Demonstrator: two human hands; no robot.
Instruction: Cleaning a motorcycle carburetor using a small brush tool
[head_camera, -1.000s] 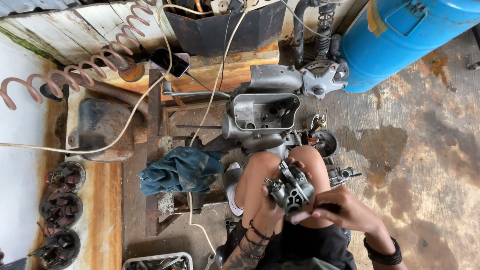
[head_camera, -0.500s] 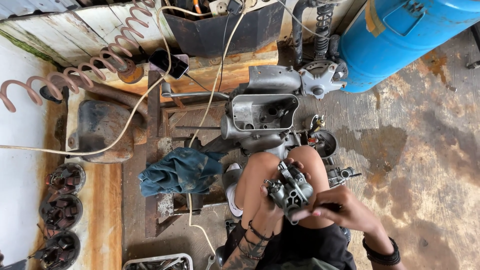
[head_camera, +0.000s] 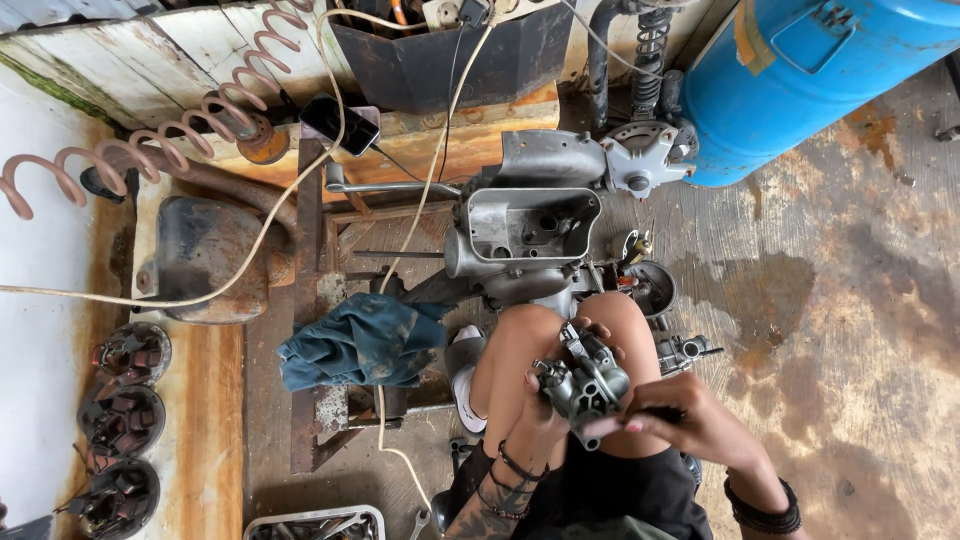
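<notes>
Two hands hold a small grey metal engine part (head_camera: 585, 380) over bare knees.

The left hand (head_camera: 545, 405) is wrapped tight around the grey metal part from below. The right hand (head_camera: 690, 425) touches the part's near side, with its fingers pinched together on a thin dark tool (head_camera: 660, 411). The part sits just above the person's knees, close to the body. A big open grey metal engine case (head_camera: 530, 235) stands just past the knees. A crumpled blue cloth (head_camera: 360, 340) lies to the left. A large blue barrel (head_camera: 810, 80) stands at the top right.
</notes>
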